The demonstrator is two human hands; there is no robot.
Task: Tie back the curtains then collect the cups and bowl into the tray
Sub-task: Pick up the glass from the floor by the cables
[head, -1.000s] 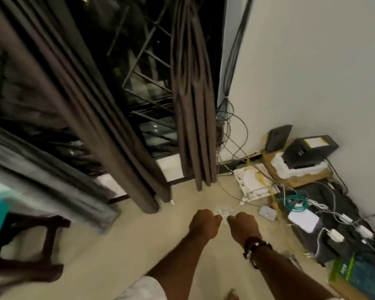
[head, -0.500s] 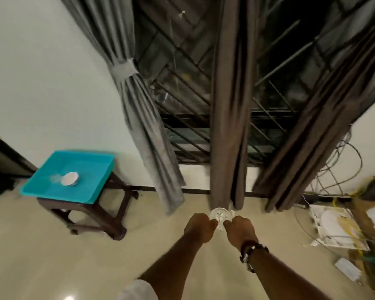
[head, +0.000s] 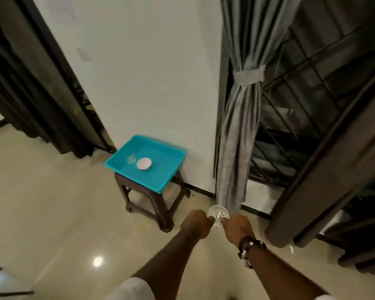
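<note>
Both hands are extended forward at the lower centre of the view, closed into loose fists. The left hand (head: 194, 224) and the right hand (head: 238, 228) together hold a clear glass (head: 218, 214) between them, each gripping it from its own side; the glass shows its round face toward the camera, so it is tilted rather than upright. The exact finger placement on the glass is too blurred to tell. A wristband (head: 250, 249) sits on the right wrist.

Ahead and to the left of the hands, a turquoise tray (head: 160, 182) rests on a dark wooden stool (head: 160, 204) standing on the tiled floor (head: 52, 213) against the wall. Inside the tray are a white bowl (head: 144, 164) and, just beside it on the left, a small clear cup (head: 131, 158); the two look close but apart.

Directly beyond the hands, a grey curtain (head: 234, 159) hangs gathered, bound at mid-height by a grey tie (head: 249, 76). To the right, a brown curtain (head: 325, 165) slants across a barred window (head: 294, 118). A dark curtain (head: 30, 83) hangs at far left.
</note>
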